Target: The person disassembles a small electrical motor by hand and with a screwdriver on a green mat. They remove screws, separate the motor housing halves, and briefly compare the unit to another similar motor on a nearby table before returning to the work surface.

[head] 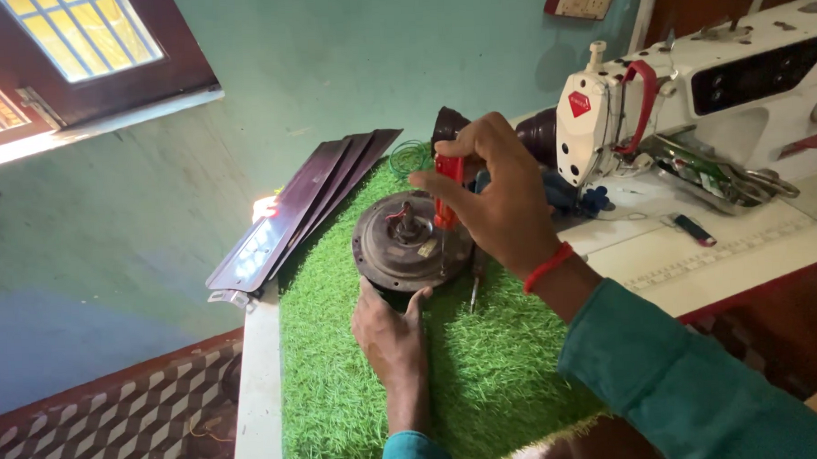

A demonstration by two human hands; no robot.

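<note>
At lower centre, the left hand [389,334] braces a round fan motor [411,241] on green turf [486,372]; the right hand [493,195], clasped around a red-handled screwdriver [447,194], works its housing, still assembled. Detached blades [299,206] lie beyond, upper left.

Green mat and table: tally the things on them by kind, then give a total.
Ceiling fan motor: 1
Dark fan blades, stacked: 3
Red-handled screwdriver, in the right hand: 1
Second screwdriver lying on the mat: 1
Coil of green wire: 1
White sewing machine: 1
Total: 8
</note>
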